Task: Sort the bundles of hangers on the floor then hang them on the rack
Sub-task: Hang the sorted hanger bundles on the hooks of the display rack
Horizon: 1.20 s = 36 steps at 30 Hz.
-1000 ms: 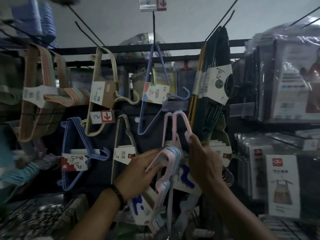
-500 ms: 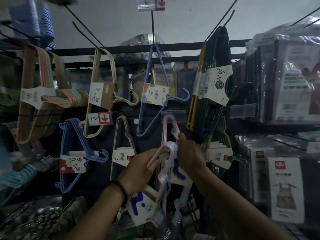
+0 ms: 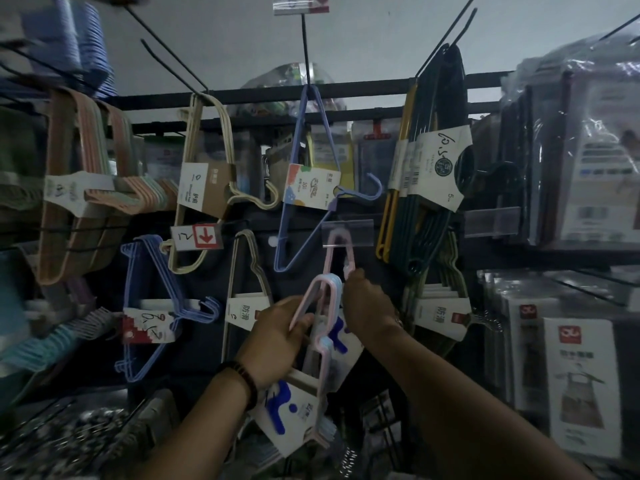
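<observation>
Hanger bundle [image 3: 330, 287] of pink and blue, held up before the rack [image 3: 346, 90], just below a pink hanger [image 3: 333, 244] hanging there. Left hand [image 3: 273, 337] curled round the bundle's top bend. Right hand [image 3: 370, 306] pinching the pink hanger's lower end, both hands close together.

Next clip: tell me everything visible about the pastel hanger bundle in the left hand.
The pastel hanger bundle is a stack of pink and light-blue hangers, plastic-looking, banded by a white card sleeve with blue shapes. It is held roughly upright, rounded end up, in front of the rack. The left hand grips its upper part.
</observation>
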{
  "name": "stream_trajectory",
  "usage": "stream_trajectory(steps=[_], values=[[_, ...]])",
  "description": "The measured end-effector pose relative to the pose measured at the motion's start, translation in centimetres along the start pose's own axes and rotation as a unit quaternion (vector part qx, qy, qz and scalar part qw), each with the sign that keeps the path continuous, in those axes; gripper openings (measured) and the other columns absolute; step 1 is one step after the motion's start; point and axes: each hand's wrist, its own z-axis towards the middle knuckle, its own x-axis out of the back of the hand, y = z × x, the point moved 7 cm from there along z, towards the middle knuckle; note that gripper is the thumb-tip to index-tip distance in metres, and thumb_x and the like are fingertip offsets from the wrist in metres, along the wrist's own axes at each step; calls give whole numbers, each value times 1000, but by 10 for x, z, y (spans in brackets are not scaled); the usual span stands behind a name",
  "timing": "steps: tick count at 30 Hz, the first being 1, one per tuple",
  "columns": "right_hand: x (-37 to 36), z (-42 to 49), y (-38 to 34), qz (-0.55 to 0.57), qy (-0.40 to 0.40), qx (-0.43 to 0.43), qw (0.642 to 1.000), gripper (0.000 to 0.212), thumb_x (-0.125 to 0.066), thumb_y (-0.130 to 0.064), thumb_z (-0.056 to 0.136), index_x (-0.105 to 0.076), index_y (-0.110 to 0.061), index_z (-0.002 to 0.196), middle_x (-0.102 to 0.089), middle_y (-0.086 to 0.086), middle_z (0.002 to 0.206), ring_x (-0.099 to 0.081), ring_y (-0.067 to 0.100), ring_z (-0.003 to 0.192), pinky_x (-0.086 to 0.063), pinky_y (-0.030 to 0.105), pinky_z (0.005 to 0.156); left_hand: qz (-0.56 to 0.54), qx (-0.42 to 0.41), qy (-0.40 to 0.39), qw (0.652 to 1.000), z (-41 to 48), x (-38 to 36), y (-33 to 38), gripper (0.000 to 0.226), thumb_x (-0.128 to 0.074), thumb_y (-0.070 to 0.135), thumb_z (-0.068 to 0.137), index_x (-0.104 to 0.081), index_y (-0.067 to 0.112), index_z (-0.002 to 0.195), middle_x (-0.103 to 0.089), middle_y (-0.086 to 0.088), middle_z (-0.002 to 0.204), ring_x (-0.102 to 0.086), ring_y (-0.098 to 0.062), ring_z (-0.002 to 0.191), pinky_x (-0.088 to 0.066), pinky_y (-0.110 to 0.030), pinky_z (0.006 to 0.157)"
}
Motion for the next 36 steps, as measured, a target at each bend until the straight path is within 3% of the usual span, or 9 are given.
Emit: stream_trajectory(steps=[5,9,13,16,20,25,29,32,36], values=[[5,-5,3,-119,-29,29,992,35,-55,-26,104,-42,-15,134,-69,11,120,-71,32,105,-59,45,83,-5,16,15,1000,-5,3,-1,32,-56,24,105,-64,41,131,-67,17,124,-62,5,114,-46,-9,92],[29,-17,6,-126,-11,19,992,35,-44,-44,106,-47,-17,127,-69,10,113,-71,31,97,-58,40,74,-24,31,26,999,-8,5,1,34,-56,18,106,-65,29,136,-66,13,128,-57,19,106,-41,3,83],[67,-58,0,24,96,76,992,39,-23,-59,105,-48,-30,103,-66,-3,78,-65,20,64,-58,45,59,-21,52,40,998,-3,4,0,30,-55,20,106,-67,27,133,-69,14,119,-59,12,102,-41,4,80],[66,-88,-14,149,38,137,979,42,-28,-68,101,-54,-35,109,-66,-5,72,-64,7,60,-58,43,58,-40,67,55,995,2,3,6,25,-55,23,106,-71,29,124,-74,13,109,-66,5,96,-53,-13,84],[51,-112,-23,70,-50,169,982,33,-52,-50,99,-47,-35,128,-62,-10,75,-62,3,63,-52,29,54,-40,113,42,992,12,-8,17,18,-55,31,105,-73,31,108,-76,5,92,-72,-9,82,-60,-30,74],[33,-105,-3,50,-64,40,996,29,-37,-37,108,-44,-28,135,-70,-1,88,-71,17,73,-62,41,65,35,138,-23,990,25,-30,30,15,-53,30,104,-63,20,107,-71,-2,92,-66,-14,76,-52,-27,64],[31,-96,16,40,-87,-53,994,30,-35,-35,104,-55,-20,121,-69,11,108,-69,31,94,-60,51,83,49,112,-80,989,25,-35,27,55,-57,54,96,-38,34,143,-71,4,116,-70,-17,103,-59,-42,91],[46,-85,18,44,-65,-71,994,29,-33,-33,103,-54,-17,115,-68,16,106,-67,36,94,-58,49,84,88,55,-87,991,13,-32,31,63,-54,53,97,-27,41,153,-58,5,144,-62,-17,123,-54,-46,103],[68,-68,9,41,-14,-46,998,13,-31,-28,110,-41,-21,116,-65,9,90,-62,21,73,-52,37,61,196,-63,-54,977,-8,-29,52,76,-47,39,104,0,32,163,-29,3,164,-47,-22,138,-48,-43,108]])
